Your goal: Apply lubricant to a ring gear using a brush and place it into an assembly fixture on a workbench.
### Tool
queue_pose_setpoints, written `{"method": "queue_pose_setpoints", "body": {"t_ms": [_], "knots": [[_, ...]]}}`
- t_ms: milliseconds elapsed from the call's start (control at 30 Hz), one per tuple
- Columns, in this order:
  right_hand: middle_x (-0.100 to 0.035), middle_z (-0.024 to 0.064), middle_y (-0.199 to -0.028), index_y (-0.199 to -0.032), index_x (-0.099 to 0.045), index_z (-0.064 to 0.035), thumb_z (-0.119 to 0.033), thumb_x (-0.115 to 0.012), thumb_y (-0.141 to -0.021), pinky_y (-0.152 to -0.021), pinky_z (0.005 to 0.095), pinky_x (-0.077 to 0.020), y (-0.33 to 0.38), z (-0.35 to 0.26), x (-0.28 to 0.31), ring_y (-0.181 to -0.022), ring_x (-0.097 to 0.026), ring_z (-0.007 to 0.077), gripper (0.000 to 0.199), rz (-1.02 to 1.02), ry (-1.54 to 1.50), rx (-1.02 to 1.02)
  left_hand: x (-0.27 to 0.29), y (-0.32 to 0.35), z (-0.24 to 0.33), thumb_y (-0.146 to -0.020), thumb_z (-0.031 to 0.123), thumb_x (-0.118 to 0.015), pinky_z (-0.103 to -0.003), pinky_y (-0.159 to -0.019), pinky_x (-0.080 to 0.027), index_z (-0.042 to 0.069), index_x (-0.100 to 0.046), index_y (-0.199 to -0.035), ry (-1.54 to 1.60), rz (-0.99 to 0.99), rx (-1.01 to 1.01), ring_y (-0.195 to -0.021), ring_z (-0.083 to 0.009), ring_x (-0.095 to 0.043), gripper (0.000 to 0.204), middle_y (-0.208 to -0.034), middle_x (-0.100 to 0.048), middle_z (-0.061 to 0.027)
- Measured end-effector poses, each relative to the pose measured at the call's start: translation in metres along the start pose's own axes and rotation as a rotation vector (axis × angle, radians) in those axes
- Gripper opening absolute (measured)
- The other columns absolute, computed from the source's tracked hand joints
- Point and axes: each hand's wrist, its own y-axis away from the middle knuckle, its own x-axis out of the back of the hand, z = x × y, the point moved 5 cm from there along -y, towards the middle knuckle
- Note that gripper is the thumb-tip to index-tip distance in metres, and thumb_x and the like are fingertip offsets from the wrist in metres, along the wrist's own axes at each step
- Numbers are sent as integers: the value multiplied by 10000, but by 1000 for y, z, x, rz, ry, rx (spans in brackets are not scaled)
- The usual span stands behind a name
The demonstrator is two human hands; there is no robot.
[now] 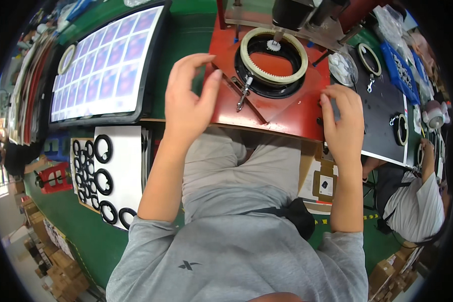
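A pale toothed ring (244,53) lies on a round black base, fixed on a red metal plate (287,118). Inside its rim sits a small white gear (273,46) below a machine spindle. A metal lever clamp (244,94) stands at the ring's near left side. My left hand (190,98) hovers at the plate's left edge, fingers curved and thumb apart, holding nothing. At the plate's right edge is my right hand (343,113), loosely bent with nothing visible in it; its fingertips are close to the edge, and I cannot tell if they touch.
A black-framed panel (146,75) with bluish rectangles stands left, a pale ring (66,59) on it. Black rings (103,181) lie on white board lower left. Right are a bag of small white parts (342,68), another ring (369,59), a blue tray (400,70) and a co-worker (412,206).
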Motion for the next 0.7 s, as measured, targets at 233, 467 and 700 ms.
{"method": "queue_pose_setpoints", "body": {"t_ms": [233,467,700], "knots": [[-586,92,-1483,-1350,-688,-57,-228,-714,-967,-1186,524,-323,32,2,3,-1460,-428,373,419,-271,241,-3,-19,29,-30,-1031,158,-675,-371,-987,-539,-13,-573,-1368,142,-30,216,-1187,-252,-627,392,-1371,-548,-161],[-560,102,-1521,-1381,-645,-11,-254,-726,-953,-1192,528,-317,30,-5,2,-1472,-416,381,499,-344,221,17,-21,32,-39,-1036,134,-668,-357,-989,-534,-20,-581,-1344,175,6,171,-1165,-247,-632,355,-1385,-533,-155],[-602,140,-1440,-1303,-686,-18,-160,-726,-952,-1134,483,-411,8,4,10,-1370,-517,382,380,-213,124,55,-21,30,-29,-983,119,-716,-398,-1057,-491,-35,-581,-1318,71,1,76,-1240,-329,-572,393,-1333,-565,-202]]}}
